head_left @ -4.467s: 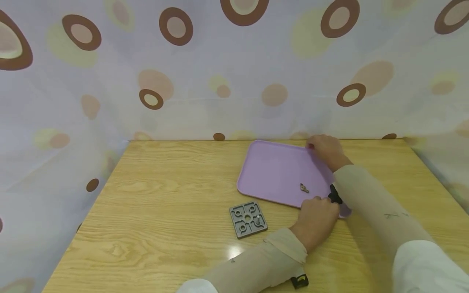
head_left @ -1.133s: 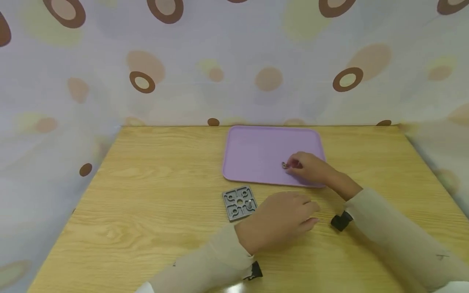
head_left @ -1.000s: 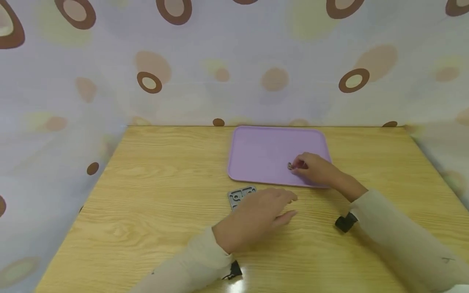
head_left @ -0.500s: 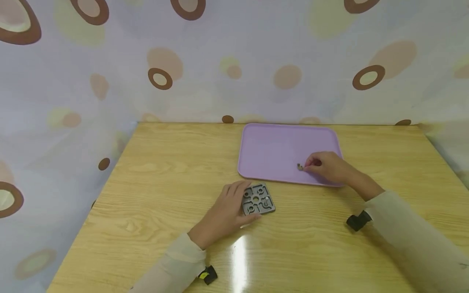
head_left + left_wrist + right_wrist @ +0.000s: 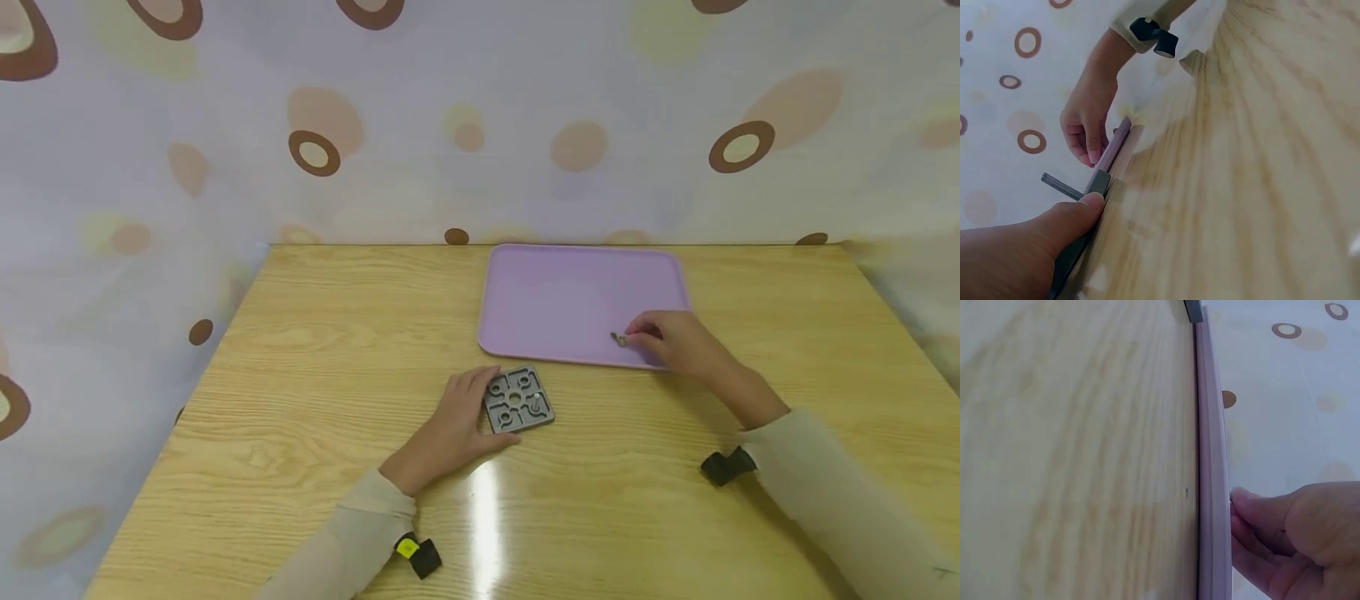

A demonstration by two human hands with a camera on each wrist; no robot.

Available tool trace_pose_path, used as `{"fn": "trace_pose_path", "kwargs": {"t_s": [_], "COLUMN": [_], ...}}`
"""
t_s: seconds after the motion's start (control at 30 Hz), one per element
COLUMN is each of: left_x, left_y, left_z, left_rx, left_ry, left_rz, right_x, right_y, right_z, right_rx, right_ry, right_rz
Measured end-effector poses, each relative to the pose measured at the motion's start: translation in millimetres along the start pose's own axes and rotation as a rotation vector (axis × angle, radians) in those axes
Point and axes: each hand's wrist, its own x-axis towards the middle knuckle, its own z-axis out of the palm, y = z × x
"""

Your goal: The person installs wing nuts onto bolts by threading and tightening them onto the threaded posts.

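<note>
Grey square metal plate [image 5: 520, 407], before the lilac rectangular plastic tray [image 5: 555, 300], sits gripped by my left hand [image 5: 453, 425]; toward the tray's near right corner my right hand [image 5: 678, 340], almost closed, pinches a small bronze-coloured metal piece [image 5: 618, 338]; seemingly the pick-up, calling for careful lifting.

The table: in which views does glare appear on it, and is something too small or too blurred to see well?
Head view: a bright glare streak on the table, below the plate in the picture; the metal bit at the right hand is too small to make out. Left wrist view: a small bright spot at the right edge. Right wrist view: soft grain, no strong glare.
</note>
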Motion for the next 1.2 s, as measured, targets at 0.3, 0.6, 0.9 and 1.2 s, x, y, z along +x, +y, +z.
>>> {"fn": "trace_pose_path", "kwargs": {"t_s": [0.3, 0.6, 0.9, 1.2], "left_x": [0.7, -4.7, -3.7, -2.3], "left_y": [-4.4, -1.3, -0.1, 3.7], "left_z": [-8.1, 1.5, 3.8, 2.1], "left_rx": [0.055, 0.064, 0.055, 0.042], "left_ry": [0.012, 0.038, 0.041, 0.041], "left_rz": [-0.002, -0.035, -0.028, -0.026], "right_x": [4.8, -9.9, -12.6, -13.7], "right_y": [-31, -87, -107, -106], "right_z": [3, 21, 36, 41], "right_rx": [-0.035, 0.239, 0.323, 0.361], "right_ry": [0.098, 0.035, -0.007, -0.065], "right_rz": [-0.070, -0.239, -0.258, -0.238]}}
